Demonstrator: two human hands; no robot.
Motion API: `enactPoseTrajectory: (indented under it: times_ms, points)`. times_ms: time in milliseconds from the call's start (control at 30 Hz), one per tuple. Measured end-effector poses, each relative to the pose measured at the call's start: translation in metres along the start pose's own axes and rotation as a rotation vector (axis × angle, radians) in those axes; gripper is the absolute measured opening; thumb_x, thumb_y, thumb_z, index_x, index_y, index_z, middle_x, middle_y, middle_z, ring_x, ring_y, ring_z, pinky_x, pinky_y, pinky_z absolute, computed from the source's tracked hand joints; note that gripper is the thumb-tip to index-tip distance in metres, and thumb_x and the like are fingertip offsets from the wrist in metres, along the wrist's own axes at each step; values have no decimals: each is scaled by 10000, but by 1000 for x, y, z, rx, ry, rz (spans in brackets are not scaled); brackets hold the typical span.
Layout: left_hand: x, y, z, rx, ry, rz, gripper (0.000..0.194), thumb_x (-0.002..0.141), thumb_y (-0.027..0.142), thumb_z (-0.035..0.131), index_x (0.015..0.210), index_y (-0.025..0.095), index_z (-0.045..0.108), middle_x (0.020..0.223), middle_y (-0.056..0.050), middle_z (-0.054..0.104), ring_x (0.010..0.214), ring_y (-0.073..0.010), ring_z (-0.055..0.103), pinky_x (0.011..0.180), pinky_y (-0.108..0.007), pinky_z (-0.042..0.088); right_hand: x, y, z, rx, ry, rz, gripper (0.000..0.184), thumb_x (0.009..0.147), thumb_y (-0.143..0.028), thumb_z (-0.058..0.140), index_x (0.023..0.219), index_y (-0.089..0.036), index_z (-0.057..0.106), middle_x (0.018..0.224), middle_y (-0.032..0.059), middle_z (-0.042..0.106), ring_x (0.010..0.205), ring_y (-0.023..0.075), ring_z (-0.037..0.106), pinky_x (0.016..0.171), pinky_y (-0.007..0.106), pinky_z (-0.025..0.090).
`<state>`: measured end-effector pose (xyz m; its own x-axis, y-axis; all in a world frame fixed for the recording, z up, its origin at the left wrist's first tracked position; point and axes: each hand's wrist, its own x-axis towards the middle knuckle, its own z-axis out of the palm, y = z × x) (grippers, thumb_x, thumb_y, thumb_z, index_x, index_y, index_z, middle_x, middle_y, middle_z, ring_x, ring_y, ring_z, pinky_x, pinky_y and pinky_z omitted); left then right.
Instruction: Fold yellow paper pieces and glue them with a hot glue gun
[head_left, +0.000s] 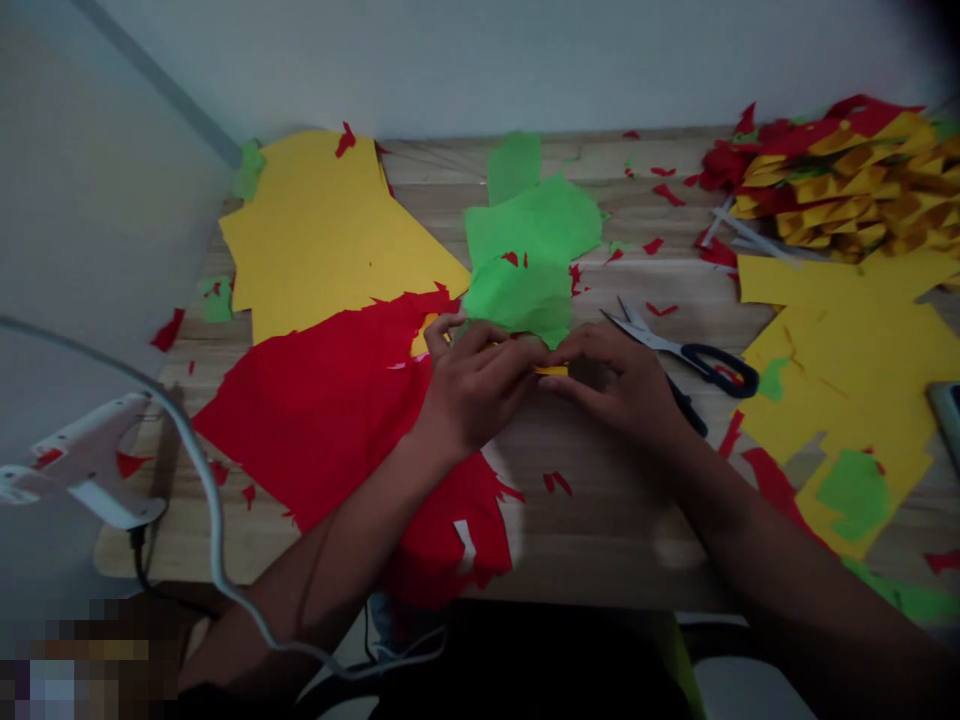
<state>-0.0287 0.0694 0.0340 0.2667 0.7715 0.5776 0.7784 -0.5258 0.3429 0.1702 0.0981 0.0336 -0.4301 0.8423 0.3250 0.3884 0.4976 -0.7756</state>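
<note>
My left hand (484, 385) and my right hand (619, 378) meet above the wooden table, their fingertips pinched together. Between them shows the edge of a small yellow paper piece (553, 371); my fingers hide the rest of it. A large red paper sheet (322, 410) lies under my left wrist and forearm. Just beyond my fingers are green paper sheets (525, 285) with red scraps on top. Scissors (675, 350) with dark handles rest beside my right hand, blades parted, one handle partly hidden by that hand.
A large yellow sheet (322, 230) lies at the back left. At the left edge is a white glue gun (97, 460), with a pale cable (214, 500) running near my left arm. Folded yellow and red paper pieces (862, 190) are heaped back right, above cut yellow sheets (870, 340).
</note>
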Motion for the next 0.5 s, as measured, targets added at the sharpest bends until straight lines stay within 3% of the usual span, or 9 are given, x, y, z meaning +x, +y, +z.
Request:
enactPoseTrajectory:
  times_ms: [333, 500]
  points:
    - [-1, 0, 2, 9, -82, -27, 57, 960, 310, 641, 972, 307, 697, 833, 31, 767, 876, -214, 647, 1023, -485, 289, -4, 8, 5, -166, -10, -81, 87, 907, -305, 695, 901, -238, 748, 891, 40, 722, 856, 212, 661, 761, 356, 510]
    - [-1, -1, 2, 24, -56, -8, 57, 957, 305, 648, 1000, 307, 685, 822, 40, 774, 854, -205, 656, 1012, -475, 303, -5, 7, 4, -211, -23, -14, 63, 890, -276, 717, 882, -220, 743, 887, 61, 729, 874, 238, 659, 780, 370, 491]
